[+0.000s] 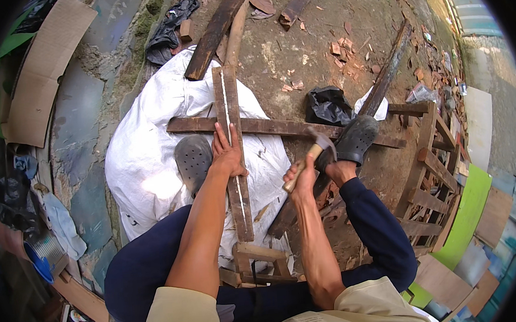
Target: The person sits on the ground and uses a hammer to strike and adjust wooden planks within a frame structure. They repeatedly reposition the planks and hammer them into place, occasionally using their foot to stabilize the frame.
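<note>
My left hand (228, 156) lies on a narrow brown wooden plank (231, 97) with a white stripe along its length. Its fingers are stretched out over the wood, pressing it down. This plank crosses a second dark wooden strip (267, 127), which runs from left to right. In my right hand (302, 180) is a claw hammer (314, 153), gripped by its light wooden handle. The metal head is raised to the right of the planks, near my right shoe (358, 137). My left shoe (193, 159) rests beside the striped plank. No nail can be made out.
Under the planks lies a white sack (143, 151). A wooden slatted frame (430, 179) stands at the right. Dark beams (219, 32) lie beyond, with a black plastic bag (328, 105) nearby. Cardboard (48, 68) leans at the left, and a green board (466, 215) at the right.
</note>
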The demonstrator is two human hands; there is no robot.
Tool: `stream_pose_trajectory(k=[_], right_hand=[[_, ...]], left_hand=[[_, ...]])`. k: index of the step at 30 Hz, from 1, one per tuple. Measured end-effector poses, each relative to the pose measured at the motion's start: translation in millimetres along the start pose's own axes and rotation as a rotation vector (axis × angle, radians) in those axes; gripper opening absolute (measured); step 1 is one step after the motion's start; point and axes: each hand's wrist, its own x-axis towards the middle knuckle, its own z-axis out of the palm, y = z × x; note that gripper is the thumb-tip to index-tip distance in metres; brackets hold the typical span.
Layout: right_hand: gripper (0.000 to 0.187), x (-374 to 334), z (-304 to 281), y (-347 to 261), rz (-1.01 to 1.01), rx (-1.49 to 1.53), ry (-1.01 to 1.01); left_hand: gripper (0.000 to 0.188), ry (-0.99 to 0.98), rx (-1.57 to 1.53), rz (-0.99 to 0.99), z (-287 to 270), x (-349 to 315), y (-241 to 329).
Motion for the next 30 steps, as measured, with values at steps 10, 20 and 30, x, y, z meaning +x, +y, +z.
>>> stream_pose_trajectory(k=[10, 20, 30], right_hand=[[0.049, -10.5, 16.5, -8.8, -0.106, 0.051, 0.142], [0.048, -25.5, 21.9, 7.4, 0.010, 0.073, 0.125], [0.048, -56.2, 0.9, 6.0, -0.265, -0.897, -0.090]], left_hand=[[0.158, 0.020, -0.007, 0.018, 3.5, -0.8, -1.7], [0.160, 0.027, -0.020, 0.037, 2.9, 1.8, -2.4], [0.160, 0.022, -0.035, 0.001, 1.9, -0.9, -5.2]])
